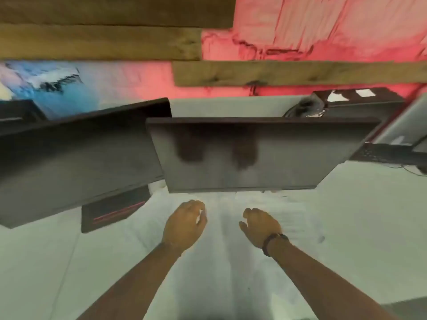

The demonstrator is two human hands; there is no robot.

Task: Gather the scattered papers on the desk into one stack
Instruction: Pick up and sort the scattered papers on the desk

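**Papers lying flat on the worktop**

You have white printed papers (286, 215) spread flat just beyond and to the right of your right grip, overlapping loosely, far edges under the monitor's lower edge. Blur hides their print and count.

Two dark monitors (242, 155) stand side by side above the white bench (360, 227), a black keyboard (379, 154) far right, wooden planks (288, 72) on a pink wall.

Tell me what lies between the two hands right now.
Only pale papers on the desk; nothing else lies between the left hand and the right hand, per the head view.
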